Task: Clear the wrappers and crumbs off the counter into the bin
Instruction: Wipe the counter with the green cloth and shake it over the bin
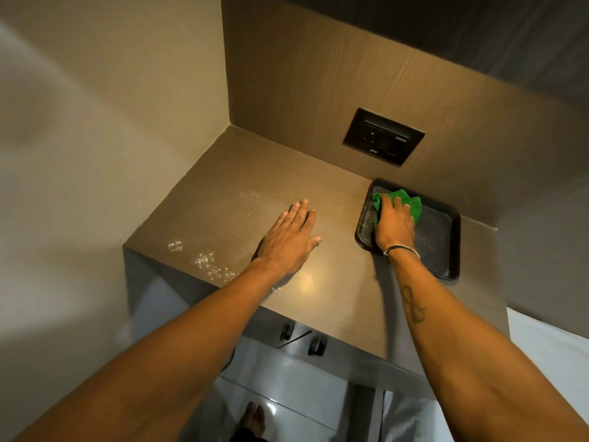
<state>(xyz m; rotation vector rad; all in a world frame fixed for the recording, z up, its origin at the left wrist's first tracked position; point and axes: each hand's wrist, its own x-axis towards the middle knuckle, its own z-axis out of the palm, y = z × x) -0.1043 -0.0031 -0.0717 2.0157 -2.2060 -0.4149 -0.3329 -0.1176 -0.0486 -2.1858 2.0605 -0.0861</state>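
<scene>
Counter (242, 173): wood-grain top set in a corner, walls at 9 and 12 o'clock.
Left hand (291, 240): flat on the counter at centre, palm down, fingers spread narrow and straight, pointing to 1 o'clock; holds nothing.
Right hand (395, 223): at 3 o'clock of the left hand, well apart from it, pressed down on the cloth inside the tray; fingers curled over the cloth, gripping it.
Cloth (411, 204): green, bunched, showing at 12 and 1 o'clock of the right hand's fingers; lies on the tray floor at its far left end.
Tray (443, 240): black, shallow, rounded corners, textured floor; sits on the counter against the back wall, at 3 o'clock of the scene.
Crumbs (204, 260): pale shiny specks and smears scattered along the counter's near left edge, at 8 o'clock of the left hand; a fainter patch (251, 199) at 10 o'clock of it. Whether these are crumbs or wet marks cannot be told.
Socket (384, 137): dark plate in the back wall, at 12 o'clock of the tray.
Wristband (401, 249): thin, on the right wrist.
Knobs (315, 346): two dark ones under the counter's front edge.
Foot (253, 419): bare, on pale floor at 6 o'clock.
</scene>
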